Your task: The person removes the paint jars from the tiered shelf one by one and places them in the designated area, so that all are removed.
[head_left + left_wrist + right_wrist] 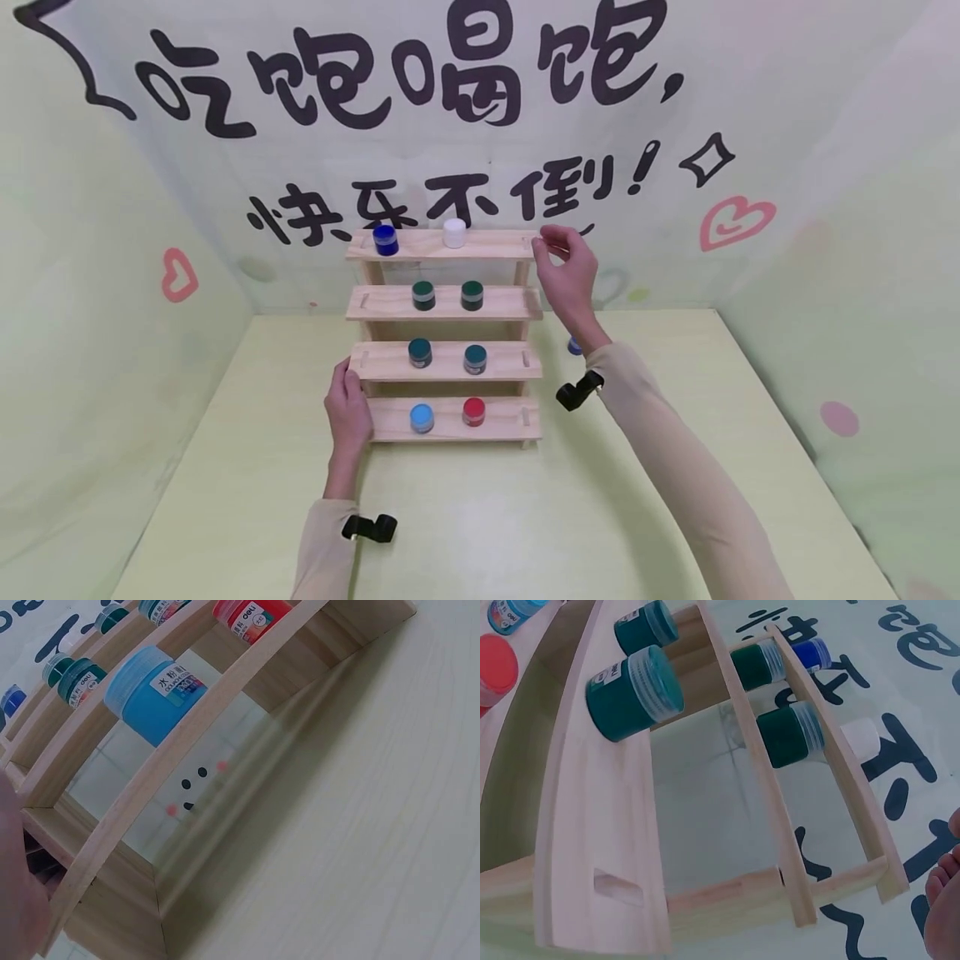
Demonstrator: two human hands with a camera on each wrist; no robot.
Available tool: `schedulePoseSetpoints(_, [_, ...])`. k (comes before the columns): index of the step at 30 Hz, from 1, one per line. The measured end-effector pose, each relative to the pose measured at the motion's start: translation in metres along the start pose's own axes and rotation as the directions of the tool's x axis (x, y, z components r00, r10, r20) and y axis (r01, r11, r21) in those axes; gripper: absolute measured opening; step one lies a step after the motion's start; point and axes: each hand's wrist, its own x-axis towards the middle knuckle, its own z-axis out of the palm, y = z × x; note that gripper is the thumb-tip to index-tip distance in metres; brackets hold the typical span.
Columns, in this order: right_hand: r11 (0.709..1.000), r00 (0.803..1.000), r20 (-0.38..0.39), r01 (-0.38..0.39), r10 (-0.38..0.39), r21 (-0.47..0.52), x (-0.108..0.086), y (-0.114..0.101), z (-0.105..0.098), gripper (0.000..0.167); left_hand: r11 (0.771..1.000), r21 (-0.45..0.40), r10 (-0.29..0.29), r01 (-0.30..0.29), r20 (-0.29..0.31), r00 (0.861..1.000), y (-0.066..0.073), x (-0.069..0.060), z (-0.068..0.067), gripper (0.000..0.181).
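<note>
A four-tier wooden display rack (450,361) stands on the table and bears small paint jars. My left hand (348,408) grips its left side near the lower tiers; in the left wrist view only part of that hand (19,892) shows. Beside the top tier's right end is my right hand (566,271), fingers loosely bent, with nothing visible in them. On the top tier are a dark blue jar (386,240) and a white jar (454,233). Dark green jars (423,296) and teal jars (476,359) fill the middle tiers; a light blue jar (422,418) and a red jar (474,412) sit lowest.
Another blue jar (575,346) is on the table (465,517) to the rack's right, partly hidden behind my right wrist. A backdrop (480,150) with large black characters rises behind the rack, and printed side walls (840,275) flank the table.
</note>
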Motion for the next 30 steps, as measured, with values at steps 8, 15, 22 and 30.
schedulePoseSetpoints(8, [0.997,0.988,0.131,-0.077,0.076,0.001,0.015,0.012,0.025,0.031,1.0,-0.003,0.021,-0.021,-0.01,1.0,0.002,0.0,0.0,0.047])
schedulePoseSetpoints(15, [0.995,0.966,0.237,-0.096,0.1,-0.026,0.018,0.002,0.043,0.039,0.999,-0.003,0.039,-0.039,-0.027,0.999,0.0,0.0,0.001,0.042])
schedulePoseSetpoints(22, [0.993,0.951,0.283,-0.111,0.12,-0.047,0.018,-0.001,0.057,0.041,1.0,-0.006,0.025,-0.025,-0.029,0.999,0.001,-0.002,0.0,0.041])
schedulePoseSetpoints(30, [0.989,0.937,0.323,-0.108,0.135,-0.103,0.02,-0.004,0.068,0.046,1.0,-0.011,-0.002,0.002,-0.016,1.0,0.002,-0.002,0.0,0.043])
